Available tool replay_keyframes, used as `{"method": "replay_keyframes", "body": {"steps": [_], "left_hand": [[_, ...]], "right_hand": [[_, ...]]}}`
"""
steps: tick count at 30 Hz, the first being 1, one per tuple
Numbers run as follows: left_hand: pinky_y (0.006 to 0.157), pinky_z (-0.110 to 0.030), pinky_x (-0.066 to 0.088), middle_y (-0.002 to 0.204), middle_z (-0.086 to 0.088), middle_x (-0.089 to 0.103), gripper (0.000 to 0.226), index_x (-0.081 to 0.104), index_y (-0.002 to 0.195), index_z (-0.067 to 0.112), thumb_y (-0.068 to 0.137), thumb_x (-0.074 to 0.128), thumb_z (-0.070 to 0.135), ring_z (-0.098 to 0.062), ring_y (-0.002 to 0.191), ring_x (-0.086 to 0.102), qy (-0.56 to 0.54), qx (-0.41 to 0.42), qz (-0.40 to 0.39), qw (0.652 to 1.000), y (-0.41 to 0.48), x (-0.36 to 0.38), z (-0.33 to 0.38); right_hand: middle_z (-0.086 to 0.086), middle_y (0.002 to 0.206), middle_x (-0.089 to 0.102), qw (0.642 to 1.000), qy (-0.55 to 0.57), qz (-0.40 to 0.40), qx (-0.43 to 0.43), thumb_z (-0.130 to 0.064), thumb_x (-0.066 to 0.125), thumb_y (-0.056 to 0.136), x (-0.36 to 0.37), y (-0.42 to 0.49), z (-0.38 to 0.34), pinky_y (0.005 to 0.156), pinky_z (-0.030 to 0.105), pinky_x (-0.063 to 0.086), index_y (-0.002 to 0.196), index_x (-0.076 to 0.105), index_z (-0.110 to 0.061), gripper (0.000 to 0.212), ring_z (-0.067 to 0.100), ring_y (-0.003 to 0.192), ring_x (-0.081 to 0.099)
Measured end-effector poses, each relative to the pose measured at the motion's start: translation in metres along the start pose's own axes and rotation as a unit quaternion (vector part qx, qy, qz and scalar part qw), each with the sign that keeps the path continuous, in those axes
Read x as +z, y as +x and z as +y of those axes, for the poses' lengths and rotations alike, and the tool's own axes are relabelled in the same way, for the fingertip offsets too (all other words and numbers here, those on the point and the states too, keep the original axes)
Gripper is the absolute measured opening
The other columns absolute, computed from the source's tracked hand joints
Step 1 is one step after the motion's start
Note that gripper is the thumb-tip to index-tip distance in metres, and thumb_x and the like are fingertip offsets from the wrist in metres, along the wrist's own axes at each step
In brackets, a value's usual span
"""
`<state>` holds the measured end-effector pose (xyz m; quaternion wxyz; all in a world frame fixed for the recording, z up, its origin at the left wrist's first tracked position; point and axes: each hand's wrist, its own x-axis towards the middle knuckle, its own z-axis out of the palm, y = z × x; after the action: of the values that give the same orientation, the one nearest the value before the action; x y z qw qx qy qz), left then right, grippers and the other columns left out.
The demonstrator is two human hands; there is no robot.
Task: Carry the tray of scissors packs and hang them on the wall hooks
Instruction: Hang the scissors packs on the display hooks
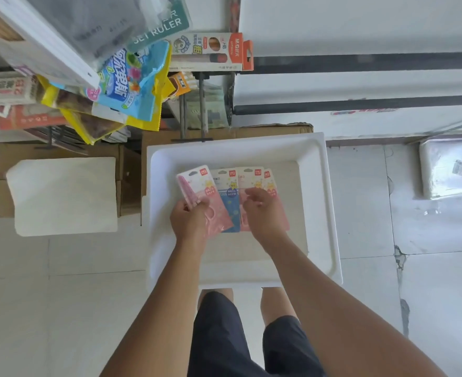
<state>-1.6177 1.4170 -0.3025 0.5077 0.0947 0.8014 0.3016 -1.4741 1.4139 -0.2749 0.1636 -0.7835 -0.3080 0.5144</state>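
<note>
The tray is plain white with a pale beige floor. In it lie scissors packs: a pink one with a white top and small red logo, a blue one dotted with yellow stars, and two more pink ones with yellow star prints. The floor is off-white tile with grey seams. The person's shorts are black. On the rack, a snack bag shows bright blue and yellow, beside an orange-and-white box.
</note>
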Motion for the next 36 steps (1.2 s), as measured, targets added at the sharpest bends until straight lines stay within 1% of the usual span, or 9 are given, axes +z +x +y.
{"method": "replay_keyframes", "body": {"steps": [2,6,10,16,19,22,27,32,36], "left_hand": [[0.054,-0.025,0.054,0.093,-0.001,0.075,0.014,0.068,0.096,0.017,0.086,0.077,0.015,-0.018,0.077,0.072,-0.034,0.021,-0.014,0.999,-0.013,-0.011,0.007],[0.06,-0.029,0.06,0.1,0.001,0.078,0.014,0.07,0.101,0.022,0.089,0.076,0.025,-0.018,0.086,0.076,-0.036,0.051,-0.039,0.997,-0.032,-0.035,0.018],[0.069,-0.035,0.061,0.105,0.001,0.077,0.017,0.069,0.104,0.026,0.089,0.076,0.029,-0.021,0.093,0.075,-0.03,0.058,-0.042,0.997,-0.038,-0.059,0.022],[0.067,-0.035,0.06,0.102,0.001,0.079,0.016,0.071,0.104,0.028,0.089,0.076,0.023,-0.021,0.088,0.077,-0.047,0.054,-0.059,0.996,-0.041,-0.084,0.024],[0.062,-0.031,0.059,0.094,0.004,0.081,0.014,0.073,0.101,0.028,0.089,0.076,0.021,-0.017,0.082,0.078,-0.056,0.065,-0.066,0.994,-0.043,-0.091,0.027],[0.057,-0.026,0.057,0.09,0.008,0.081,0.014,0.073,0.102,0.027,0.09,0.074,0.02,-0.014,0.078,0.078,-0.063,0.071,-0.079,0.992,-0.048,-0.097,0.033],[0.062,-0.028,0.059,0.092,0.009,0.081,0.016,0.073,0.103,0.03,0.092,0.072,0.018,-0.014,0.082,0.077,-0.06,0.096,-0.112,0.987,-0.067,-0.106,0.048],[0.078,-0.043,0.06,0.106,-0.002,0.08,0.023,0.073,0.113,0.027,0.091,0.073,0.02,-0.028,0.097,0.076,-0.067,0.124,-0.135,0.981,-0.091,-0.116,0.068],[0.082,-0.046,0.058,0.104,-0.004,0.081,0.021,0.073,0.11,0.024,0.091,0.072,0.014,-0.031,0.097,0.075,-0.079,0.161,-0.166,0.97,-0.118,-0.12,0.091]], "right_hand": [[-0.022,0.092,0.065,1.0,0.022,0.01,-0.004,-0.022,0.054,0.091,0.009,0.001,0.002,0.092,0.043,0.054,0.114,0.067,-0.032,0.028,0.015,0.098,0.065],[-0.004,0.116,0.066,1.0,-0.022,0.015,0.007,-0.02,0.057,0.094,0.027,0.003,0.002,0.072,0.005,0.038,0.128,0.062,-0.019,0.034,0.016,0.097,0.057],[0.008,0.136,0.05,0.986,-0.164,0.031,0.021,-0.051,0.069,0.082,0.055,0.006,-0.003,0.102,0.044,0.043,0.138,0.046,-0.015,0.07,0.031,0.128,0.046],[0.013,0.138,0.046,0.957,-0.286,0.051,0.023,-0.03,0.071,0.083,0.076,0.011,-0.015,0.109,0.038,0.033,0.135,0.04,-0.01,0.064,0.033,0.13,0.044],[0.007,0.116,0.063,0.994,-0.107,0.009,0.011,-0.01,0.054,0.091,0.07,0.009,-0.022,0.08,0.038,0.055,0.117,0.049,-0.018,0.028,0.029,0.101,0.064],[0.005,0.09,0.066,0.999,-0.013,-0.02,-0.038,-0.004,0.047,0.096,0.053,-0.003,-0.027,0.045,0.026,0.048,0.101,0.052,-0.018,0.015,0.017,0.065,0.06],[0.0,0.092,0.07,0.997,0.046,0.002,-0.057,-0.011,0.054,0.096,0.013,-0.033,-0.032,0.065,0.034,0.053,0.102,0.057,-0.02,0.011,0.02,0.08,0.067],[0.009,0.1,0.074,0.984,0.149,-0.005,-0.094,-0.002,0.051,0.099,-0.031,-0.073,-0.044,0.048,0.026,0.05,0.102,0.055,-0.022,0.021,0.019,0.071,0.074],[0.013,0.11,0.073,0.965,0.213,-0.036,-0.147,0.003,0.05,0.102,-0.067,-0.109,-0.059,0.057,0.033,0.06,0.114,0.053,-0.014,0.021,0.018,0.079,0.078]]}}
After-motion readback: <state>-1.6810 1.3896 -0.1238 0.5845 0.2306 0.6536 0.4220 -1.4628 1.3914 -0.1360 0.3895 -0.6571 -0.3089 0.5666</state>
